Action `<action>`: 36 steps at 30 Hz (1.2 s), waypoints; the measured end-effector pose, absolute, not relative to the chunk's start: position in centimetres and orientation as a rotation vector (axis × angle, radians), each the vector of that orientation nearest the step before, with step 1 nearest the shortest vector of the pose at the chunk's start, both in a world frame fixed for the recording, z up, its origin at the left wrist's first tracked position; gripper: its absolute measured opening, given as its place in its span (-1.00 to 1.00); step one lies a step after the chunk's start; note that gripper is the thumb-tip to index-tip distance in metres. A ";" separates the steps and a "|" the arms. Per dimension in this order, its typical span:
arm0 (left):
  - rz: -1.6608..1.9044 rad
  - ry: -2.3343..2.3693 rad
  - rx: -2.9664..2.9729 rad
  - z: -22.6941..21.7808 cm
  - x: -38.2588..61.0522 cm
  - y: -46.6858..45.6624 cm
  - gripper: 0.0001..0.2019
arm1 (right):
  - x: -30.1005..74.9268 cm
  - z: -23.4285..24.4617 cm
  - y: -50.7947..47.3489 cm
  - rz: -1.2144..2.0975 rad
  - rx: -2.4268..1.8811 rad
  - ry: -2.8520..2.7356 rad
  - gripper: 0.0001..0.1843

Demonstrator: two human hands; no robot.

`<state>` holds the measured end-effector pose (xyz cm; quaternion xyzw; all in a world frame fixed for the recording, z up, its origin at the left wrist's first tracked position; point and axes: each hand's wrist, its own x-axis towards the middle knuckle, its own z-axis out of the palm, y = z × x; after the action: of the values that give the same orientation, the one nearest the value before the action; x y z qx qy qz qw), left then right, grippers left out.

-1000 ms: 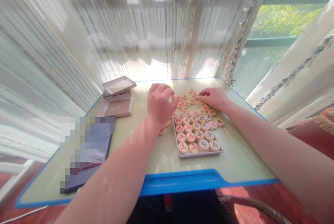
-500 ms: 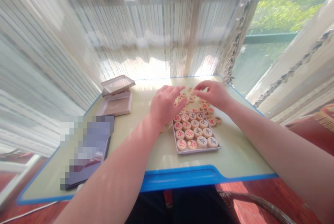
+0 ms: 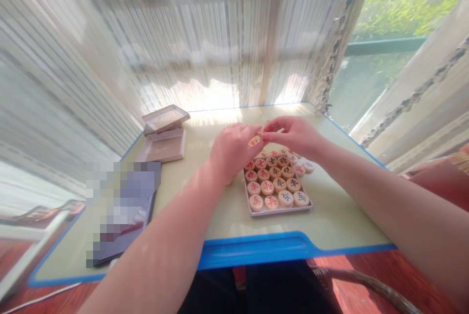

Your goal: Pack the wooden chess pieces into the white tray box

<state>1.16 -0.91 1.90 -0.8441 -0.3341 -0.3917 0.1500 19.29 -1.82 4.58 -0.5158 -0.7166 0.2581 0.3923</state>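
Observation:
My left hand [image 3: 236, 150] is curled just beyond the far left corner of a shallow box [image 3: 282, 212]. Red-marked Chinese chess pieces [image 3: 254, 141] show between its thumb and fingers. From the right, my right hand [image 3: 295, 136] pinches a small pale Chinese chess piece, mostly hidden, where the fingertips of both hands meet. Round wooden pieces with red or black characters fill the box in rows. Loose pieces [image 3: 299, 170] lie past its right and far sides, partly covered by my hands.
An open empty box [image 3: 163, 147] and a tilted lid [image 3: 166, 116] rest at the table's far left. A dark, partly blurred-out flat object [image 3: 126, 221] lies near my left forearm. The blue-edged table [image 3: 256, 249] stands against curtains [image 3: 205, 35].
My right hand has moved left until its fingertips meet those of my left hand. My left hand's fingers have drawn closer together. The box has stayed in place.

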 end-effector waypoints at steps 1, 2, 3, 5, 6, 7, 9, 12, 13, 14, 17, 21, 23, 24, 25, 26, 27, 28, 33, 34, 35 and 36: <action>-1.135 -0.951 -2.429 1.9 1.2 -1.0 -0.75 | 19.2 4.5 -1.9 0.676 -1.293 -1.806 -0.70; -1.142 -0.946 -2.428 1.9 1.2 -1.0 -0.76 | 19.1 4.5 -1.9 0.689 -1.278 -1.793 -0.70; -1.147 -0.944 -2.425 1.9 1.2 -1.1 -0.77 | 19.1 4.5 -1.9 0.703 -1.266 -1.780 -0.70; -1.153 -0.942 -2.422 1.9 1.3 -1.1 -0.79 | 19.0 4.5 -2.0 0.745 -1.242 -1.758 -0.70; -1.158 -0.939 -2.421 2.0 1.3 -1.2 -0.80 | 19.0 4.5 -2.0 0.770 -1.229 -1.749 -0.70; -1.165 -0.933 -2.421 2.0 1.3 -1.2 -0.81 | 19.0 4.6 -2.0 0.791 -1.219 -1.743 -0.70; -1.181 -0.922 -2.410 2.0 1.4 -1.2 -0.82 | 18.9 4.6 -2.0 0.809 -1.209 -1.738 -0.70; -1.160 -0.909 -2.389 2.2 1.4 -1.3 -0.83 | 18.8 4.6 -2.2 0.817 -1.222 -1.723 -0.73; -1.141 -0.903 -2.386 2.3 1.5 -1.3 -0.82 | 18.8 4.6 -2.2 0.819 -1.231 -1.717 -0.74; -1.121 -0.895 -2.386 2.4 1.5 -1.3 -0.82 | 18.8 4.6 -2.2 0.815 -1.239 -1.717 -0.74; -1.090 -0.867 -2.400 2.5 1.6 -1.3 -0.81 | 19.3 4.8 -2.0 0.734 -1.247 -1.741 -0.74; -1.142 -0.898 -2.388 2.1 1.4 -1.0 -0.70 | 20.1 5.7 -3.1 0.500 -1.292 -1.713 -0.75; -1.181 -0.970 -2.362 2.1 0.9 -0.9 -0.73 | 20.0 5.9 -5.0 0.433 -1.322 -1.730 -0.78; -1.206 -1.008 -2.346 2.3 0.7 -0.8 -0.74 | 19.8 5.7 -6.3 0.424 -1.325 -1.765 -0.80; -1.231 -1.052 -2.337 2.5 0.4 -0.9 -0.74 | 19.5 5.3 -7.7 0.389 -1.309 -1.806 -0.82; -1.274 -1.102 -2.319 2.8 0.0 -1.0 -0.74 | 19.2 4.8 -9.1 0.326 -1.279 -1.844 -0.84; -1.327 -1.145 -2.305 3.1 -0.4 -1.3 -0.74 | 18.9 4.1 -10.5 0.269 -1.240 -1.886 -0.87; -1.391 -1.187 -2.296 3.4 -0.8 -1.7 -0.75 | 18.6 3.3 -11.8 0.222 -1.184 -1.935 -0.90; -1.646 -1.413 -2.248 2.6 -2.6 -5.8 -0.75 | 18.1 0.0 -14.4 -0.005 -1.062 -2.065 -0.89; -1.641 -1.432 -2.251 2.0 -2.7 -6.9 -0.75 | 18.1 -0.3 -14.2 -0.027 -1.088 -2.048 -0.88; -1.609 -1.436 -2.286 1.4 -2.8 -7.8 -0.76 | 18.1 -0.5 -13.9 -0.049 -1.116 -2.027 -0.88; -1.564 -1.435 -2.324 0.8 -2.9 -8.6 -0.77 | 18.2 -0.6 -13.6 -0.074 -1.140 -2.009 -0.88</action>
<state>-2.88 -8.64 0.80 -0.7383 -0.4560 -0.4969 -0.0032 18.15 -13.61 -0.64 -0.4515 -0.7954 -0.0294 0.4032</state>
